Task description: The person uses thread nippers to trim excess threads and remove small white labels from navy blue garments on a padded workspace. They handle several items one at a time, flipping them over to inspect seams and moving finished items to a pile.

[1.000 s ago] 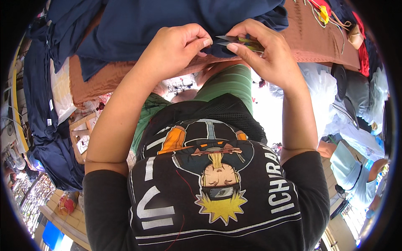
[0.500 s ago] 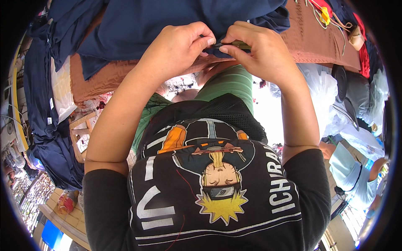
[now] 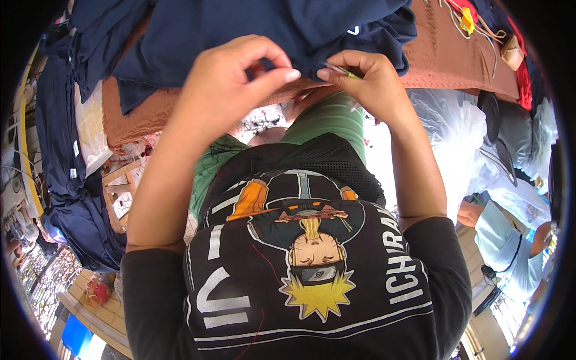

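A navy blue garment (image 3: 240, 30) lies spread over the brown-covered table in front of me, its near edge hanging by my hands. My right hand (image 3: 372, 81) grips small thread snips (image 3: 342, 70); their thin metal tip points left toward the garment's edge, and a yellow-green part shows between the fingers. Just left of them, my left hand (image 3: 240, 75) is raised at the garment's near edge, thumb and forefinger tips brought close together. Whatever may be pinched there is too small to make out. A little white mark (image 3: 354, 29) shows on the navy cloth.
The brown cloth (image 3: 444, 48) covers the table. Cords and a yellow item (image 3: 467, 23) lie at its far right. More navy garments (image 3: 60, 120) hang at left, above a wooden stool (image 3: 120, 189). Clear plastic bags (image 3: 450, 120) stand at right; another person (image 3: 510, 240) sits beyond.
My left hand has moved left and slightly down, away from the right hand. The right hand has lowered a little, turning the snips. More of the white mark shows.
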A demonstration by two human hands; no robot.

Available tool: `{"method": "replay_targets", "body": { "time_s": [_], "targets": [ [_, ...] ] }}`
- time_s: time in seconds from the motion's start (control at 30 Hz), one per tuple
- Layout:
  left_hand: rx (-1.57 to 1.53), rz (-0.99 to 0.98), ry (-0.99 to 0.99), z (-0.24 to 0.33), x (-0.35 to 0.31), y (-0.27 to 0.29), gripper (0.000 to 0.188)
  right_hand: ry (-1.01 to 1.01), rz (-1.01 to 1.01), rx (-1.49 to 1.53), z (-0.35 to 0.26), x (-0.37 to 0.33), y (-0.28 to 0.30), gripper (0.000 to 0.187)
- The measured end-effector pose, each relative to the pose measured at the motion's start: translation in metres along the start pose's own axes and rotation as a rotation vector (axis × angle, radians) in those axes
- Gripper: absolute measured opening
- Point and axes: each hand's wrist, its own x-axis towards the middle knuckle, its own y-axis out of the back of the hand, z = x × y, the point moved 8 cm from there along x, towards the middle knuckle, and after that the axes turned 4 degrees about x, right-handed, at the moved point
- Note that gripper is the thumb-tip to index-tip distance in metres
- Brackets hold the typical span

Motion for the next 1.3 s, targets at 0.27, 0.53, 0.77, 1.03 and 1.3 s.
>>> {"method": "replay_targets", "body": {
  "time_s": [0.27,0.53,0.77,1.03,1.3],
  "targets": [
    [0.383,0.255,-0.171,0.014,0.006,-0.029,0.017,0.056,0.024,0.168,0.000,0.003,0.004,0.022],
    [0.004,0.129,0.049,-0.013,0.012,-0.022,0.010,-0.005,0.038,0.081,0.005,0.001,0.008,0.018],
    [-0.228,0.049,0.167,-0.033,0.011,-0.025,0.016,0.320,0.254,-0.227,-0.039,-0.018,0.027,0.021],
    [-0.206,0.045,0.186,-0.032,0.011,-0.024,0.018,0.612,0.330,-0.490,-0.060,-0.032,0.020,0.025],
    [-0.218,0.030,0.179,-0.025,0.008,-0.025,0.016,0.682,0.306,-0.655,-0.073,-0.034,0.005,0.024]
  ]
}}
